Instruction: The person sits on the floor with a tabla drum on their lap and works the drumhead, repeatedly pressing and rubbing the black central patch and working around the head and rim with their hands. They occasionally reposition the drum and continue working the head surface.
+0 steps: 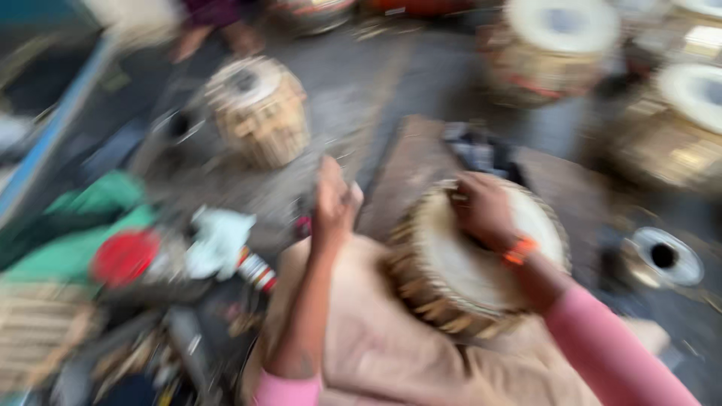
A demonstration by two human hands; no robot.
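Head camera looks steeply down, close over lap.

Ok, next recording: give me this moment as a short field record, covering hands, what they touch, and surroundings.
view: head camera, heavily motion-blurred
right hand: fingers curled on the pale skin head of a round laced wooden drum resting on the lap
left hand: raised, closed, apart from that drum; whether it holds anything cannot be told
nearby: second laced drum, red round lid, green cloth, shiny metal bowl-shaped shell

Left hand (335, 199) is raised at 12 o'clock, fingers curled into a loose fist, forearm bare. Right hand (483, 210), at 2 o'clock, bends palm-down, fingers curled; pink sleeve, orange wristband.
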